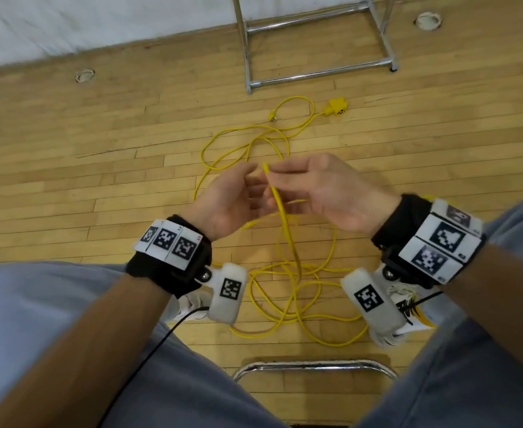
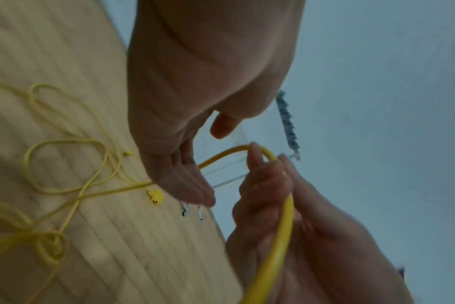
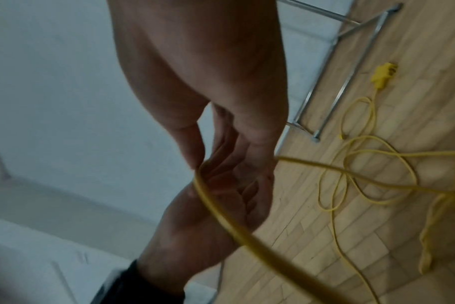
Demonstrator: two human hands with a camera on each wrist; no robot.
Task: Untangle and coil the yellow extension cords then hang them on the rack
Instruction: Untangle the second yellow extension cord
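Note:
A bend of the yellow extension cord (image 1: 280,205) stands up between my two raised hands. My right hand (image 1: 315,186) pinches the top of that bend between thumb and fingers (image 2: 255,158). My left hand (image 1: 232,196) faces it with fingers (image 2: 195,191) straight, holding nothing. From the bend the cord drops to a loose tangle (image 1: 294,291) on the floor between my feet. More loops (image 1: 247,143) run forward to a yellow socket block (image 1: 337,107) and a plug (image 1: 273,118). The chrome rack (image 1: 318,72) stands beyond them; only its base shows.
I sit over a wooden floor (image 1: 68,168), grey trouser legs at both sides, white shoes (image 1: 189,304) beside the tangle. A chrome seat bar (image 1: 312,366) lies under me. Round floor plates (image 1: 85,75) sit near the white wall (image 1: 99,23).

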